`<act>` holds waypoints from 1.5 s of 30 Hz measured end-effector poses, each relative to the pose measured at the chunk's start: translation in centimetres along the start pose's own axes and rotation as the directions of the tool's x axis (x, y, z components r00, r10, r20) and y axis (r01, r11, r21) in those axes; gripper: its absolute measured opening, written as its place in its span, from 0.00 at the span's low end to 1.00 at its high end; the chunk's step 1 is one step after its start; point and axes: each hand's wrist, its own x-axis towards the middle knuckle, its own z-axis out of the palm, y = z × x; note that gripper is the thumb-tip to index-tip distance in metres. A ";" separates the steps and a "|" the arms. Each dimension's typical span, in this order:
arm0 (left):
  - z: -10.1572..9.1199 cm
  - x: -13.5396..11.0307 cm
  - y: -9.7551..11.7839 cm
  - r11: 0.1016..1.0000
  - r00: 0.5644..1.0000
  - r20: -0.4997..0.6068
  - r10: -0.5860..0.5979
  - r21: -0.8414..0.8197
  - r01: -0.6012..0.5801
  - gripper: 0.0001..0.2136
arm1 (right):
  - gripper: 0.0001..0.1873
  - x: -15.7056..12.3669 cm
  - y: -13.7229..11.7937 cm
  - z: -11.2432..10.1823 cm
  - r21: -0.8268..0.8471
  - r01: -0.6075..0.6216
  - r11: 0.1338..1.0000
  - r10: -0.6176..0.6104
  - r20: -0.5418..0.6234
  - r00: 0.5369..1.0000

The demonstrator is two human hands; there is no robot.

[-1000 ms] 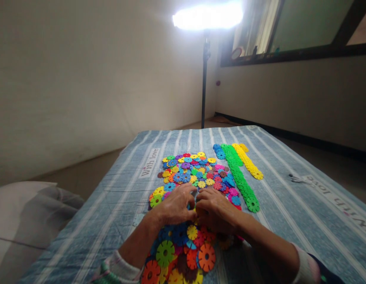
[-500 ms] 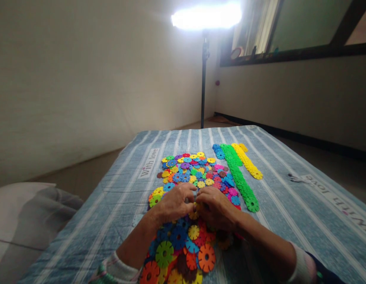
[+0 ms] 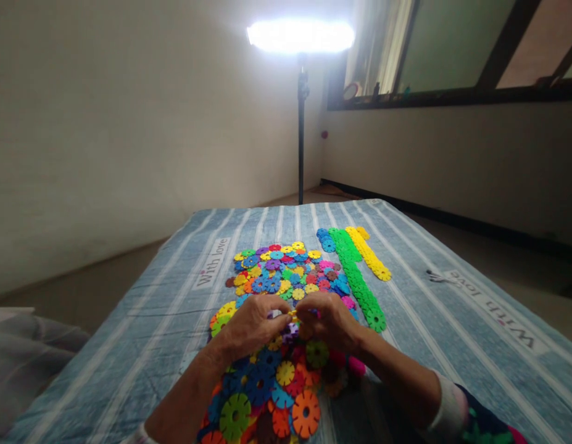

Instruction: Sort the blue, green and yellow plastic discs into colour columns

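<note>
My left hand (image 3: 248, 325) and my right hand (image 3: 329, 320) meet fingertip to fingertip just above a spread of coloured plastic snowflake discs (image 3: 276, 274) on a blue striped bedsheet (image 3: 434, 327). Both hands are curled in a pinch around small discs (image 3: 292, 316) held between them, yellow and purple showing. Larger discs (image 3: 267, 394) lie below my wrists. To the right runs a long green row of joined discs (image 3: 357, 280), with a yellow row (image 3: 369, 259) beside it and a few blue discs (image 3: 323, 237) at its far end.
A bright lamp on a black stand (image 3: 301, 123) rises behind the bed. A window frame (image 3: 452, 92) is at the upper right. Grey bedding (image 3: 21, 364) lies at the left. The sheet carries printed words (image 3: 493, 311).
Both hands have lifted slightly off the pile and now pinch small discs between their fingertips. The camera has shifted, so everything sits further left in view.
</note>
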 end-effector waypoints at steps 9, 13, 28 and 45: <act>0.2 0.3 -1.3 0.998 0.994 -0.099 -0.056 0.033 0.060 0.10 | 0.13 -1.7 7.3 -12.8 -0.286 -0.380 0.879 0.376 -0.072 0.924; 0.6 0.5 -1.8 0.997 0.993 -0.114 -0.034 0.069 0.042 0.09 | 0.12 -3.9 11.8 -15.1 -0.447 -0.501 0.741 0.545 -0.034 0.838; 0.6 0.7 -2.3 0.995 0.984 -0.174 -0.027 0.094 0.044 0.09 | 0.18 -4.3 14.4 -13.5 -0.527 -0.567 0.633 0.659 -0.018 0.752; 0.9 0.7 -2.6 0.991 0.982 -0.191 0.006 0.133 0.019 0.08 | 0.15 -3.0 11.8 -13.1 -0.529 -0.559 0.638 0.641 -0.037 0.767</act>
